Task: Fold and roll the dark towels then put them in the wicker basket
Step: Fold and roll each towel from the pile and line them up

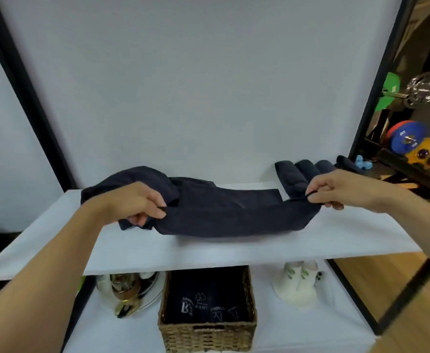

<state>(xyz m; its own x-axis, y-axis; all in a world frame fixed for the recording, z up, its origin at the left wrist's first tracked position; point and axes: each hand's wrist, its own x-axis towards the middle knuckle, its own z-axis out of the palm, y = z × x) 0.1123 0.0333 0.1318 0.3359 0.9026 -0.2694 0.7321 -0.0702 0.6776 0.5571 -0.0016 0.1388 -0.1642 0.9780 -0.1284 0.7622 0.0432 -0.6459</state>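
- here, the dark towel [221, 212] lay stretched lengthwise on the white shelf [209, 250], folded into a long band with its middle resting on the shelf.
- the left hand [137, 202] pinched one end and the right hand [333, 189] pinched the other, fingers curled round the cloth.
- a clean fold would probably need even tension and matched edges before rolling, or the roll could skew.
- rolled towels [303, 174] sat at the shelf's back right; the wicker basket [206, 332] stood below the shelf with dark cloth inside.
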